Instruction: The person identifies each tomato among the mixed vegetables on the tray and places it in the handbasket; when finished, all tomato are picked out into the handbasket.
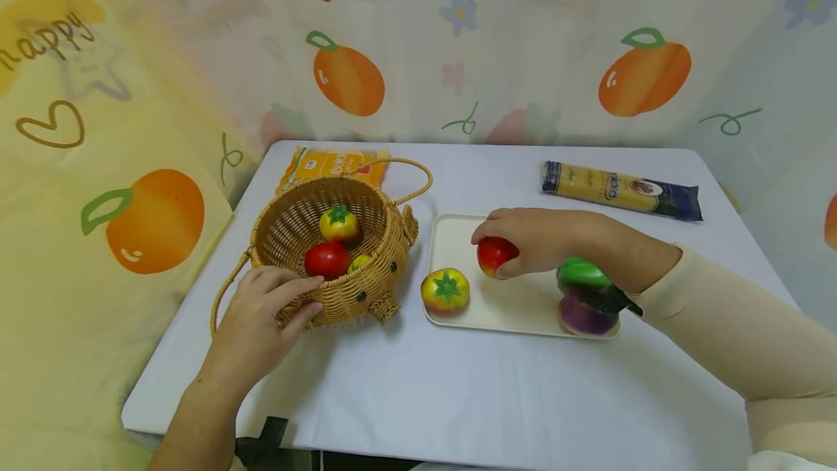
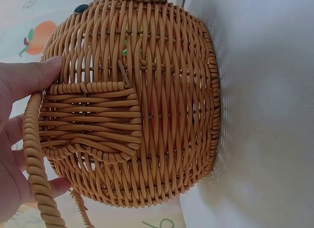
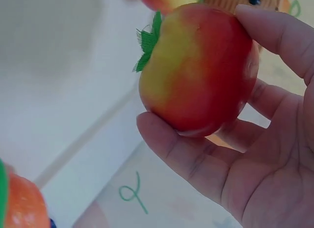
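Observation:
My right hand [image 1: 532, 238] grips a red and yellow toy tomato [image 3: 198, 71] between thumb and fingers, over the cream tray [image 1: 451, 227]. In the right wrist view its green leafy top faces away from the palm. My left hand [image 1: 264, 315] holds the near-left rim of a wicker basket [image 2: 171, 115], which has an animal face. Inside the basket lie a yellow tomato with a green top [image 1: 338, 224], a red tomato [image 1: 327, 260] and a partly hidden yellow piece [image 1: 359, 263]. Another yellow-red tomato [image 1: 445, 291] sits at the tray's left edge.
On the tray's right end lie a green vegetable [image 1: 580, 275] and a purple one [image 1: 588, 315], partly under my right forearm. Behind them is a long yellow and blue packet [image 1: 621, 190]. An orange packet [image 1: 327, 163] lies behind the basket, whose handle loop [image 1: 418, 166] sticks up.

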`<state>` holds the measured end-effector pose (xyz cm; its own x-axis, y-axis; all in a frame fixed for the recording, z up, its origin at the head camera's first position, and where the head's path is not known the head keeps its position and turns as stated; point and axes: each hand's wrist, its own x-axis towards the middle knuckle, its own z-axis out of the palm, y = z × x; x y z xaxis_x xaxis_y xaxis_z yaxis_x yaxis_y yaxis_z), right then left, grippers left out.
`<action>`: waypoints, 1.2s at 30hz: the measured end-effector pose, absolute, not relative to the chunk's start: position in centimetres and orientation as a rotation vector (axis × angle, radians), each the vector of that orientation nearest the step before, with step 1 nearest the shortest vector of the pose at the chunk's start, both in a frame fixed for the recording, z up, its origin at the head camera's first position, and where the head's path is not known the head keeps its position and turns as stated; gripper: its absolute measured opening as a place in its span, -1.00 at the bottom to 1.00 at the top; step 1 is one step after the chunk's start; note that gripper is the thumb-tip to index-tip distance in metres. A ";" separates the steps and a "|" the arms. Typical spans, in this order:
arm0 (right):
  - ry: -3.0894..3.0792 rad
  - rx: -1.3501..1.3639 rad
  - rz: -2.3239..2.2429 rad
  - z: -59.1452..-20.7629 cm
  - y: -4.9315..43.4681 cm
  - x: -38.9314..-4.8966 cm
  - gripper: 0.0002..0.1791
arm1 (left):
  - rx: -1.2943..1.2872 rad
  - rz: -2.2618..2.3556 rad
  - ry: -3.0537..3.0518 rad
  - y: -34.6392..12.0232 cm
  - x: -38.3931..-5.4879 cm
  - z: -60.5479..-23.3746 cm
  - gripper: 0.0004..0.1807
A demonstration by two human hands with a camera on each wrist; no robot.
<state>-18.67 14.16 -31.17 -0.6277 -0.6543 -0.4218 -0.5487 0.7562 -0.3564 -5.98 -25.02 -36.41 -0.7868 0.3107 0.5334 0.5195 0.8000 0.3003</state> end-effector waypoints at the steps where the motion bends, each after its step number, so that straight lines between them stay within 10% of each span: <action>1: 2.427 -0.902 -0.267 -31.0 14.1 -18.8 -0.36 | -0.619 -0.608 -2.520 -25.0 -6.0 -36.4 -0.54; 36: 2.468 -1.354 -0.568 -26.4 0.1 -21.5 -0.40 | -0.611 -0.596 -2.512 -25.0 -5.8 -36.6 -0.54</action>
<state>-21.46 0.11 -26.42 -0.5271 -0.8485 -0.0461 -0.7430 0.4865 -0.4596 -5.76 -24.98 -36.58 -0.7831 0.3053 0.5418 0.5161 0.8050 0.2924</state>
